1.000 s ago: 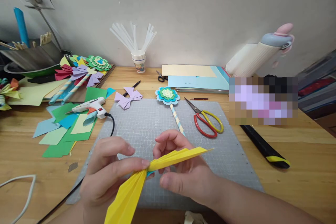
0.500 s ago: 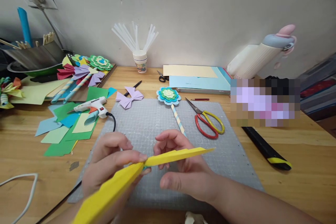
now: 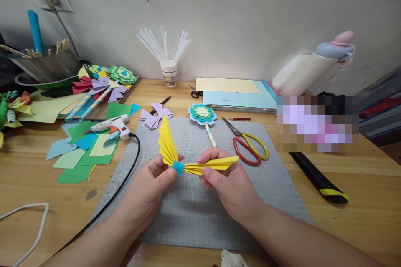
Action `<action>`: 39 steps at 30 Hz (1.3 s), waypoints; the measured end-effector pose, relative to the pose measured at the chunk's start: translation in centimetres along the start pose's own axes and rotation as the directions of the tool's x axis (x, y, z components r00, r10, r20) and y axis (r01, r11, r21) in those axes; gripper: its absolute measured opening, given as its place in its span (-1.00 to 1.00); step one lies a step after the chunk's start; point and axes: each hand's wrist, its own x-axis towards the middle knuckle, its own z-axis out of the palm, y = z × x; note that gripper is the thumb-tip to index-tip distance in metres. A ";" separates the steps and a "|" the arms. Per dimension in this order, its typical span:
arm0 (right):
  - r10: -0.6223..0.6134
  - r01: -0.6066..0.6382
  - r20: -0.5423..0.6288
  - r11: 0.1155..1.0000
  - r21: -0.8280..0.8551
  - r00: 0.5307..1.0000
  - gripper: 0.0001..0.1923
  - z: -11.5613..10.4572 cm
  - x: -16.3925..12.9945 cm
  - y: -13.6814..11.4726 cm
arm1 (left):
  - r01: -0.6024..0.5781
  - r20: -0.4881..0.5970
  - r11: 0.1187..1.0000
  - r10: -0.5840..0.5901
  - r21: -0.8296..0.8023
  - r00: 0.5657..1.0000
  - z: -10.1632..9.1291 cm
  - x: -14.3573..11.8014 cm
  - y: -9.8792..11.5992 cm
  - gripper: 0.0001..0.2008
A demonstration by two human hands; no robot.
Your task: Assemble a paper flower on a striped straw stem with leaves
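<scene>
Above the grey cutting mat (image 3: pixel 188 225) I hold a yellow pleated paper bow (image 3: pixel 168 144), its middle wrapped with a blue paper band. My left hand (image 3: pixel 150 187) pinches it close to the band, thumb at the band's edge. The bow's right wing lies between the thumb and fingers of my right hand (image 3: pixel 232 183). The left wing fans upward, while the right one is folded narrower and points right. Behind the bow lie a layered paper flower (image 3: pixel 202 113) on a striped stick and a purple paper bow (image 3: pixel 156 116).
Scissors (image 3: pixel 247 142) with red and yellow handles lie on the mat's right part. A glue gun (image 3: pixel 114 126) rests on green and blue paper pieces at left, its black cord running toward me. A paper cup (image 3: pixel 169 76) of white sticks and a black-handled tool (image 3: pixel 318 177) stand farther out.
The yellow bow has turned so its pleats and blue band face me. My right hand has closed on the right wing; my left hand has shifted its hold near the band.
</scene>
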 end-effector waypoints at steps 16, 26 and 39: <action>0.122 -0.115 -0.102 0.990 0.076 0.987 -0.70 0.5 0.0 -0.2 | -0.543 0.289 0.037 0.815 0.839 0.502 -0.8 -0.2 -0.6 -0.67; 0.054 -0.052 -0.028 0.996 0.067 0.998 -0.59 0.6 0.0 -0.2 | -0.577 0.239 0.149 0.807 0.803 0.540 -0.8 -0.2 -0.2 -0.76; -0.042 0.030 -0.088 0.991 -0.134 0.995 -0.70 0.4 0.3 0.2 | -0.402 -0.002 0.801 0.450 0.443 0.893 -0.9 0.6 0.1 -0.95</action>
